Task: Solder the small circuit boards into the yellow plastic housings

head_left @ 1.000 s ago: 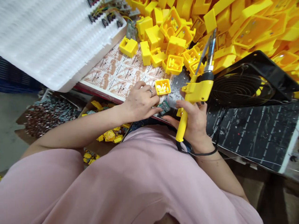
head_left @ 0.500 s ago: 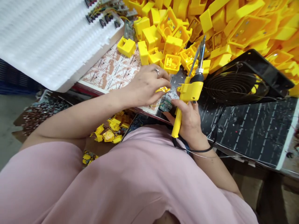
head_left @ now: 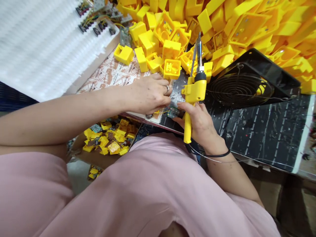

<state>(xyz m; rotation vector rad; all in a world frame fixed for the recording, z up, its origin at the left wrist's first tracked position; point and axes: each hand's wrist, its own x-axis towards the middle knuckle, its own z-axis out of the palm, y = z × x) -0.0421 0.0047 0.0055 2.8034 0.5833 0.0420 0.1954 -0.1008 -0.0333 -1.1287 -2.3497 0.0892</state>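
My right hand (head_left: 200, 123) is wrapped round the handle of a yellow soldering gun (head_left: 193, 93) whose metal tip points up and away. Its fingertips also touch a small green circuit board (head_left: 173, 113) at the bench edge. My left hand (head_left: 148, 93), a ring on one finger, is curled palm down over a small yellow plastic part (head_left: 158, 113) right beside the board; most of that part is hidden under the fingers. A big heap of yellow plastic housings (head_left: 172, 42) lies just beyond both hands.
A white foam tray (head_left: 49, 42) with wired parts (head_left: 98, 19) stands at the far left. A black fan (head_left: 244, 85) rests on a dark mat (head_left: 266, 135) to the right. Below the bench edge sits a box of yellow assembled pieces (head_left: 108, 136). My pink-clad lap fills the foreground.
My left hand took the small yellow housing from the bench and drew it back to the edge, closing over it. The soldering gun swung more upright and shifted left.
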